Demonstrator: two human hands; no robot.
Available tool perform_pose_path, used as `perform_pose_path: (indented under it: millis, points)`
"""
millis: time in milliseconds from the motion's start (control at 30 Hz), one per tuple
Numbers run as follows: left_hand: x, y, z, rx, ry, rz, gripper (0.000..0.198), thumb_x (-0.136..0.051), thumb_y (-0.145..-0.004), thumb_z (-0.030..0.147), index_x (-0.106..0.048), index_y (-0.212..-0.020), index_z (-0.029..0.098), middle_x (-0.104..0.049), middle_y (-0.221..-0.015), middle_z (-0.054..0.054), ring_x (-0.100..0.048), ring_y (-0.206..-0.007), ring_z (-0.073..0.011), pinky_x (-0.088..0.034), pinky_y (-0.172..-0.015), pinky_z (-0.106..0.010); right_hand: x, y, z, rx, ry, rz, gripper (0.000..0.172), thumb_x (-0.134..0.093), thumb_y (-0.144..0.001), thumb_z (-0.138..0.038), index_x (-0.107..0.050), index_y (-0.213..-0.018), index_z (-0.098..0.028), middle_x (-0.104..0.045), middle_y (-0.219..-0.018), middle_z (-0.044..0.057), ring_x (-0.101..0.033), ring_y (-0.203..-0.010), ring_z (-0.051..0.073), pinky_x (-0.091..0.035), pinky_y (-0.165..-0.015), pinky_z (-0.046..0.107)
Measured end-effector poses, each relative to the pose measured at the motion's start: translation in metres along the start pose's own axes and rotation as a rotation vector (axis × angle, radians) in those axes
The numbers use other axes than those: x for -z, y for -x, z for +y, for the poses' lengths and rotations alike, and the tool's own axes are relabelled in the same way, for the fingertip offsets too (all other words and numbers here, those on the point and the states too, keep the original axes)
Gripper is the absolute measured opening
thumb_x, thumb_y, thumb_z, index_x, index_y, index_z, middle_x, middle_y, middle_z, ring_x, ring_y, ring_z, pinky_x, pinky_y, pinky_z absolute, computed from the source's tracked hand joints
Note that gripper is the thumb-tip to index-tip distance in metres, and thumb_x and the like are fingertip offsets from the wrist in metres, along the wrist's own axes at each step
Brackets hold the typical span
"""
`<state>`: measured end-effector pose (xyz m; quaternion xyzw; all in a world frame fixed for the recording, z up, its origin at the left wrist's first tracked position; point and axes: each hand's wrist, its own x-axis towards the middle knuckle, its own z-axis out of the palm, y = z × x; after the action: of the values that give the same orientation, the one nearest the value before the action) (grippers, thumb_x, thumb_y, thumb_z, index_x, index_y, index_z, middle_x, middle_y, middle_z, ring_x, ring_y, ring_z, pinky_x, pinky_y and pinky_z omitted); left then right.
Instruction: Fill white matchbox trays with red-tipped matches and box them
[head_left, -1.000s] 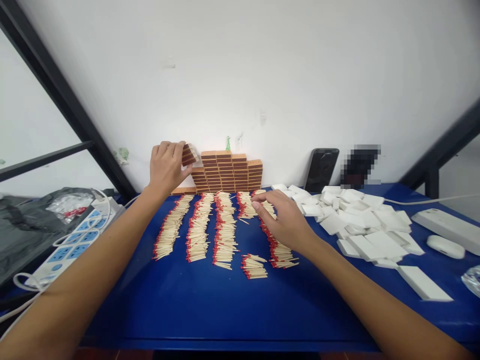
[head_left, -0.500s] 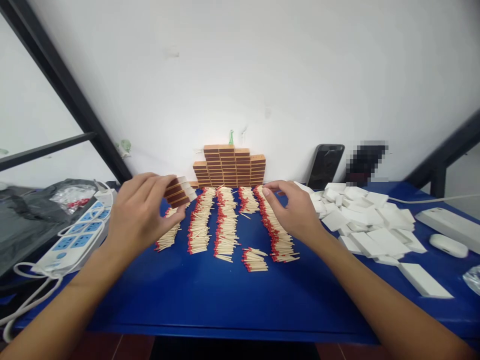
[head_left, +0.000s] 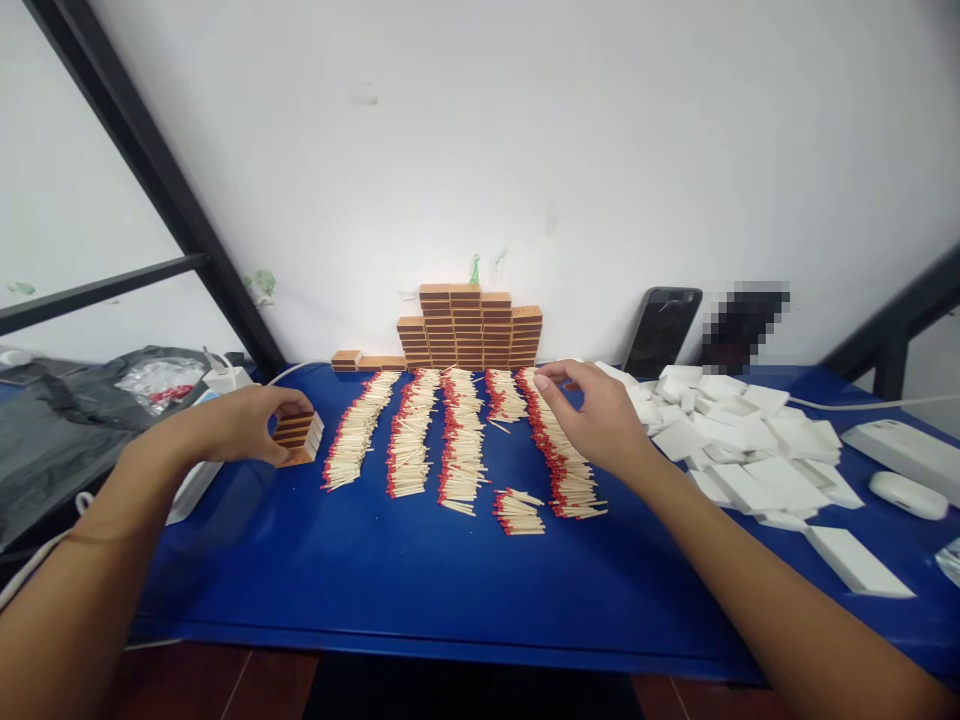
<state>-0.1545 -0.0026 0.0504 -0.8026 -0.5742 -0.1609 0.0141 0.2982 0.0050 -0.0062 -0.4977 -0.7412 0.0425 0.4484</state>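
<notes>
Across the blue table (head_left: 375,590), matches and boxes are laid out within reach of both hands. Nearest, at the right, one white tray (head_left: 859,560) is set apart from the others. Left of it, a small heap of matches (head_left: 519,512) is separated by a gap from the short row (head_left: 504,397) beyond. Some boxes (head_left: 298,438) are gripped one on another by the left hand (head_left: 244,425), thumb in front and fingers behind, presumably so that the layers stay square; whether the table is touched by them cannot be told. Over the far end of the right-hand row (head_left: 566,455), the right hand (head_left: 600,410) is held loosely curled, with nothing seen in it. In all the rows red heads are turned left, probably for evenness. White trays (head_left: 750,440) are heaped beside the right forearm, seemingly to be clear of the matches. Farthest, more boxes (head_left: 472,335) are stacked before the wall (head_left: 480,150), in columns that are likely steadied by close contact, and a phone (head_left: 664,335) is leaned back there, perhaps for support.
</notes>
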Motion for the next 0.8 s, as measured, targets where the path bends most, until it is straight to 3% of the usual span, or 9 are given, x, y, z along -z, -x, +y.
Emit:
perform_pose_path:
  millis: [67, 100, 133, 233, 367, 467, 567, 700, 800]
  points:
    - [0.0, 0.001, 0.0, 0.068, 0.025, -0.322, 0.053, -0.085, -0.065, 0.05, -0.077, -0.109, 0.022, -0.08, -0.087, 0.001, -0.072, -0.069, -0.0186, -0.057, -0.064, -0.027, 0.0, 0.0, 0.0, -0.003, -0.005, -0.004, 0.026, -0.058, -0.101, -0.043, -0.072, -0.102, -0.022, -0.078, -0.101, 0.008, -0.07, -0.094, 0.027, -0.052, -0.09, 0.043]
    - [0.002, 0.0, 0.0, 0.099, 0.019, -0.403, 0.061, -0.087, -0.064, 0.046, -0.075, -0.119, 0.022, -0.081, -0.096, -0.001, -0.075, -0.077, -0.0216, -0.06, -0.069, -0.03, 0.0, 0.0, -0.001, -0.004, -0.008, -0.006, 0.026, -0.058, -0.101, -0.043, -0.072, -0.102, -0.022, -0.078, -0.101, 0.008, -0.07, -0.094, 0.027, -0.053, -0.09, 0.043]
    - [0.005, -0.001, 0.001, 0.12, 0.001, -0.401, 0.07, -0.089, -0.062, 0.045, -0.073, -0.126, 0.022, -0.081, -0.104, -0.003, -0.076, -0.084, -0.0248, -0.061, -0.073, -0.032, 0.001, 0.0, -0.001, -0.004, -0.01, -0.008, 0.025, -0.058, -0.101, -0.043, -0.072, -0.102, -0.022, -0.078, -0.101, 0.008, -0.07, -0.095, 0.027, -0.053, -0.09, 0.043]
    - [0.015, -0.013, 0.009, 0.107, -0.05, -0.312, 0.082, -0.089, -0.064, 0.052, -0.067, -0.138, 0.025, -0.078, -0.122, -0.007, -0.076, -0.102, -0.0313, -0.063, -0.08, -0.037, 0.001, 0.0, -0.001, -0.004, 0.004, -0.008, 0.025, -0.058, -0.101, -0.042, -0.073, -0.102, -0.022, -0.078, -0.101, 0.008, -0.07, -0.095, 0.027, -0.052, -0.089, 0.043]
    - [0.014, -0.045, 0.039, -0.034, 0.015, -0.047, 0.06, -0.074, -0.081, 0.063, -0.074, -0.125, 0.022, -0.08, -0.115, -0.01, -0.076, -0.102, -0.0309, -0.062, -0.088, -0.042, 0.001, -0.001, 0.002, -0.004, 0.029, 0.004, 0.024, -0.059, -0.1, -0.042, -0.073, -0.099, -0.022, -0.079, -0.099, 0.008, -0.07, -0.093, 0.027, -0.053, -0.086, 0.043]
    - [-0.007, -0.064, 0.07, -0.152, 0.152, 0.142, 0.041, -0.067, -0.09, 0.054, -0.078, -0.108, 0.019, -0.081, -0.098, -0.008, -0.076, -0.089, -0.0251, -0.062, -0.083, -0.037, 0.001, -0.002, 0.007, 0.019, 0.053, -0.005, 0.018, -0.063, -0.096, -0.037, -0.073, -0.096, -0.022, -0.079, -0.095, 0.007, -0.068, -0.09, 0.027, -0.052, -0.084, 0.042]
    - [-0.037, -0.066, 0.09, -0.285, 0.195, 0.293, 0.039, -0.062, -0.096, 0.043, -0.071, -0.124, 0.018, -0.08, -0.096, -0.006, -0.075, -0.082, -0.0198, -0.06, -0.08, -0.033, 0.002, -0.003, 0.012, 0.054, 0.109, -0.039, 0.012, -0.064, -0.093, -0.031, -0.072, -0.09, -0.023, -0.077, -0.088, 0.006, -0.065, -0.087, 0.026, -0.05, -0.079, 0.041]
    - [-0.067, -0.052, 0.092, -0.422, -0.046, 0.285, 0.034, -0.056, -0.101, 0.038, -0.071, -0.125, 0.018, -0.08, -0.093, -0.006, -0.074, -0.081, -0.021, -0.055, -0.073, -0.032, 0.004, -0.004, 0.017, 0.087, 0.188, -0.115, 0.012, -0.064, -0.092, -0.027, -0.072, -0.084, -0.023, -0.075, -0.082, 0.005, -0.061, -0.085, 0.027, -0.046, -0.076, 0.04]
    - [-0.07, -0.046, 0.086, -0.403, -0.12, 0.223, 0.031, -0.055, -0.102, 0.038, -0.073, -0.119, 0.02, -0.078, -0.085, -0.004, -0.073, -0.073, -0.0199, -0.05, -0.064, -0.029, 0.002, -0.003, 0.021, 0.094, 0.21, -0.182, 0.014, -0.064, -0.092, -0.026, -0.073, -0.082, -0.022, -0.075, -0.083, 0.006, -0.06, -0.087, 0.027, -0.045, -0.079, 0.041]
